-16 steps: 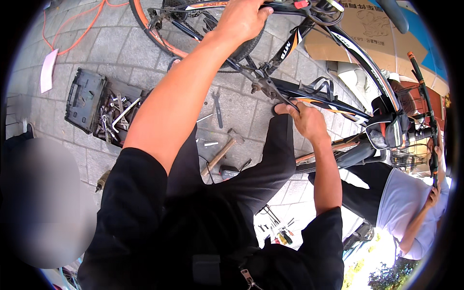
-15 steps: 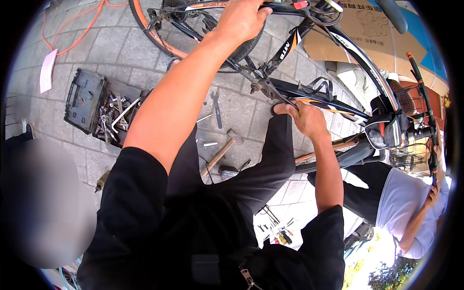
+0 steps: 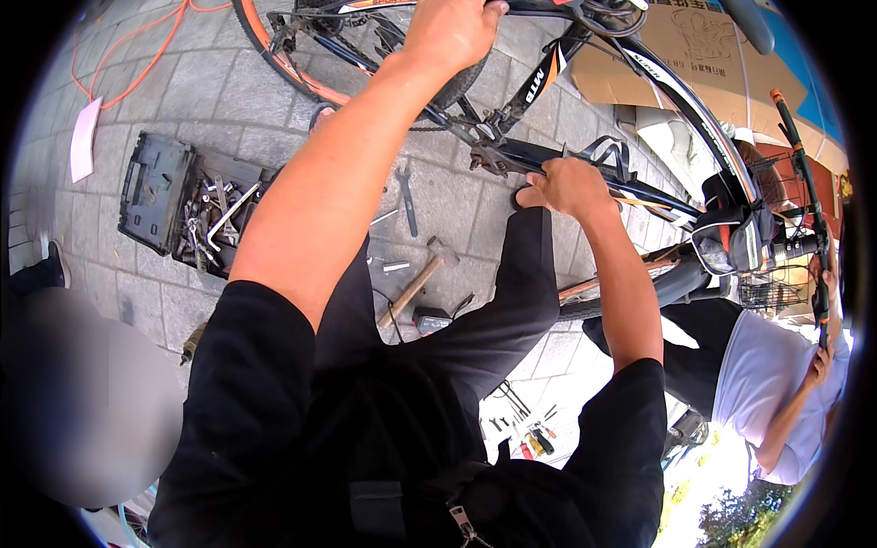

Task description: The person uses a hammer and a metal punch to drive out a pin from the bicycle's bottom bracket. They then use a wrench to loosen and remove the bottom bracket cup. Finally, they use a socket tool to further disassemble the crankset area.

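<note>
Looking down from the head camera, I see a person bent over a bicycle (image 3: 585, 160) that lies tipped on the grey paving (image 3: 183, 91). The left hand (image 3: 452, 32) is closed around a part at the top of the bike, up by the wheel with the orange rim (image 3: 274, 64). The right hand (image 3: 566, 187) is closed on the dark frame tube (image 3: 639, 187), right beside the crank and chain parts (image 3: 489, 157). Both hands are gripping tight, not spread wide.

Half a second ago the hands sat on the very same spots. The left arm reached up to the same part, and the right hand held the same tube. The bike has not rolled or tipped either. Only the view has shifted a tiny bit. So I think the person is holding the bike steady while working at the crank area, and that bit of work is not finished.

Things lie on the paving under the arms. A hammer with a wooden handle (image 3: 416, 283) lies just below the person's dark trouser leg (image 3: 512, 310). A wrench (image 3: 406, 201) lies near it. An open black tool case (image 3: 187, 205) full of metal tools sits off to the left. An orange cable (image 3: 137, 64) curls past it, and flat cardboard (image 3: 703, 55) lies behind the bike. At the right, another person in a white shirt (image 3: 767, 384) holds a second bike (image 3: 804, 183).
</note>
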A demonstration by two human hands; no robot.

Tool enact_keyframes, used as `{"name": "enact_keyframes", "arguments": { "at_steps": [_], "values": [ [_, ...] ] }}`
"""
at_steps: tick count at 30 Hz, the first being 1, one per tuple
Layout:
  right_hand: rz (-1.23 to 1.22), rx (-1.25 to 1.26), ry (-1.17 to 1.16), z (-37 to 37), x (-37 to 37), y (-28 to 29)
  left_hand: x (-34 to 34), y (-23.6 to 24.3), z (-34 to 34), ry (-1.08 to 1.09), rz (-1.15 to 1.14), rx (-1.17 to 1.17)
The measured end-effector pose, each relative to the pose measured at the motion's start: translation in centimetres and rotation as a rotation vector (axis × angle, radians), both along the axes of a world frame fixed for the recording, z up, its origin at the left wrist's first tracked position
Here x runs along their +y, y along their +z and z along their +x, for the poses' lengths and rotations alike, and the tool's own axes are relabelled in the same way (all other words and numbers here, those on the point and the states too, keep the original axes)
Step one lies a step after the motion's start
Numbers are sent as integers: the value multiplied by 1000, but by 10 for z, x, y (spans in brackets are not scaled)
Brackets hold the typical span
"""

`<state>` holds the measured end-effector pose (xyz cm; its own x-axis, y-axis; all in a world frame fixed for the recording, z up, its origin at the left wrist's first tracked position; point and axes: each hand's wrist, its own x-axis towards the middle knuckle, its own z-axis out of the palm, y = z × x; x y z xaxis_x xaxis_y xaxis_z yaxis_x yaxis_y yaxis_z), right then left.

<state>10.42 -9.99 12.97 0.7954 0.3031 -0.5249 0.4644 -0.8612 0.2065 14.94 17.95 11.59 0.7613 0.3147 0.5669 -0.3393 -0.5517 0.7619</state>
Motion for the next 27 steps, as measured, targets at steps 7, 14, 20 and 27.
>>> {"name": "enact_keyframes", "arguments": {
  "at_steps": [7, 14, 20, 27],
  "values": [
    [49, -53, 9, -12, -18, -10, -2, 2, -1, -31, 36, -13],
    [412, -226, -79, -27, -92, -104, 3, 8, 3, -14, 103, 34],
    [711, -86, -552, -67, -85, -264, 6, 8, 9, 37, 101, 39],
    [1735, 343, -1778, -84, 179, -356, -7, 5, 5, -26, 36, 168]
  ]
}}
